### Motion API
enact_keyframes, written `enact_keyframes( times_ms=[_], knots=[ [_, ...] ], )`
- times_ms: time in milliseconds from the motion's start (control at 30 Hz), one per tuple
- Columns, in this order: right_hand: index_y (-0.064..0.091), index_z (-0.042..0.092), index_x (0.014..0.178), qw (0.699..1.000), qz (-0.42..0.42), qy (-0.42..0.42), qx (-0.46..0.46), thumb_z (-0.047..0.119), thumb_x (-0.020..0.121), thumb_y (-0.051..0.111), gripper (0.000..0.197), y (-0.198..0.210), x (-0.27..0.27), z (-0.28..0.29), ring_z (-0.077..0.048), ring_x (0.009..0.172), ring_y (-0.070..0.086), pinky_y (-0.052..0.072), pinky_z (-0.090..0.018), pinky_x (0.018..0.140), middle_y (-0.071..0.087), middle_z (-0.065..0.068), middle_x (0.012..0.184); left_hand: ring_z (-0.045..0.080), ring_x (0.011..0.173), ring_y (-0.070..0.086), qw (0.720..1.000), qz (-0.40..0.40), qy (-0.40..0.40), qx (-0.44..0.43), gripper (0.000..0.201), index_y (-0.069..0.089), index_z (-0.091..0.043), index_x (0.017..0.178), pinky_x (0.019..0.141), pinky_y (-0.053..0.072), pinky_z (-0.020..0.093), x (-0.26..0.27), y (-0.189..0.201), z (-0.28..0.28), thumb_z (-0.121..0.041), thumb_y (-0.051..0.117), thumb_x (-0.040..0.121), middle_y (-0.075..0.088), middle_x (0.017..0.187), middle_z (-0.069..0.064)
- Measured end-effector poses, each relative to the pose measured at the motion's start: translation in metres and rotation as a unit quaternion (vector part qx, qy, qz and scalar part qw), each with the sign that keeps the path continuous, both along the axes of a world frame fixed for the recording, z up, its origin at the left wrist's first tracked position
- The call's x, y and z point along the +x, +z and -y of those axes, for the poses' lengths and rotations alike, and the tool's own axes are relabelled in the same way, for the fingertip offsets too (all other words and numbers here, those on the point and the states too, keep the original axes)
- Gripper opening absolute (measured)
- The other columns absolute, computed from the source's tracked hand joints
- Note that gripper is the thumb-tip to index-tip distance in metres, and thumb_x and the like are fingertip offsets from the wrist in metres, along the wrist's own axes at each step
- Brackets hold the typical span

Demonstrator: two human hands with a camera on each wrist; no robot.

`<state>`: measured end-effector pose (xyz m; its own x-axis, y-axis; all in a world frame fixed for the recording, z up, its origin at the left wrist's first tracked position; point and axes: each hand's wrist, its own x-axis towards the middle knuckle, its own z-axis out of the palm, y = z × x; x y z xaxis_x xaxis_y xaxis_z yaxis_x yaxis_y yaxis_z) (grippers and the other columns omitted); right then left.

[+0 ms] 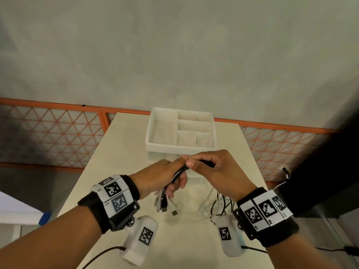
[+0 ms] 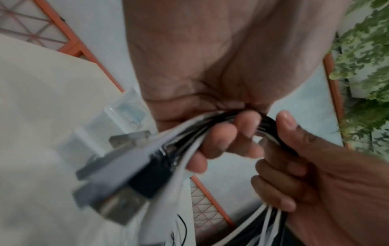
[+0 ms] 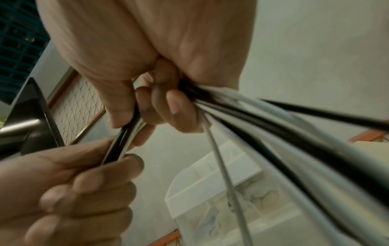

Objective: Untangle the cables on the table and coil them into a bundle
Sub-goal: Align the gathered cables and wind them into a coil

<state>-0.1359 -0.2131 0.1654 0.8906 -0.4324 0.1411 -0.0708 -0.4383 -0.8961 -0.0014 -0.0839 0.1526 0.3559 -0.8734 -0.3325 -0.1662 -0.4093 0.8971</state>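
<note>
A bundle of black and white cables point(image 1: 179, 171) hangs in the air above the pale table point(image 1: 120, 152). My left hand point(image 1: 177, 177) grips the bundle from the left, fingers curled round it. My right hand point(image 1: 202, 162) pinches the same strands just beside it, thumb against fingers. Several USB plug ends point(image 1: 164, 204) dangle below the left hand and show blurred as plugs point(image 2: 118, 199) in the left wrist view. Loose strands point(image 1: 219, 202) trail down to the table under my right wrist. In the right wrist view the cables point(image 3: 273, 124) fan out from the right hand point(image 3: 168, 103).
A white compartment tray point(image 1: 180, 147) stands at the table's far end, just beyond the hands. An orange lattice fence point(image 1: 58, 136) runs behind the table. The table is narrow, with edges close on both sides. A dark object point(image 1: 320, 171) stands at the right.
</note>
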Motion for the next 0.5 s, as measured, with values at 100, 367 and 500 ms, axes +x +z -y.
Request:
enact_keyframes(
  times_ms=[100,367,500],
  knots=[
    [0.079,0.019,0.101,0.999,-0.02,-0.009,0.029,0.035,0.098,0.06,0.026,-0.01,0.0,0.001,-0.006,0.049,0.045,0.037,-0.023,0.054,0.057,0.011,0.056,0.015,0.046,0.034,0.995,0.01,0.081,-0.057,0.057,0.054,-0.016,0.059,0.05,0.033,0.024,0.005,0.004,-0.001,-0.058,0.045,0.095,0.039,0.049,-0.003],
    [0.075,0.003,0.097,0.982,0.036,-0.059,0.178,0.036,0.097,0.05,0.041,-0.022,-0.017,0.01,-0.017,0.054,0.026,0.024,-0.034,0.055,0.033,-0.009,0.064,0.016,0.048,0.028,0.949,-0.041,0.26,-0.175,0.053,0.062,-0.01,0.072,0.055,0.029,0.032,0.018,0.003,-0.005,-0.051,0.042,0.099,0.032,0.047,-0.007],
    [0.077,0.012,0.101,0.979,0.133,-0.069,0.136,0.022,0.103,0.052,0.027,-0.013,-0.005,-0.009,-0.014,0.054,0.03,0.028,-0.028,0.052,0.037,-0.004,0.062,0.023,0.066,0.052,0.965,0.101,0.213,-0.12,0.067,0.059,-0.022,0.102,0.066,0.038,0.032,-0.001,0.001,-0.002,-0.071,0.015,0.091,0.052,0.071,0.003]
  ],
)
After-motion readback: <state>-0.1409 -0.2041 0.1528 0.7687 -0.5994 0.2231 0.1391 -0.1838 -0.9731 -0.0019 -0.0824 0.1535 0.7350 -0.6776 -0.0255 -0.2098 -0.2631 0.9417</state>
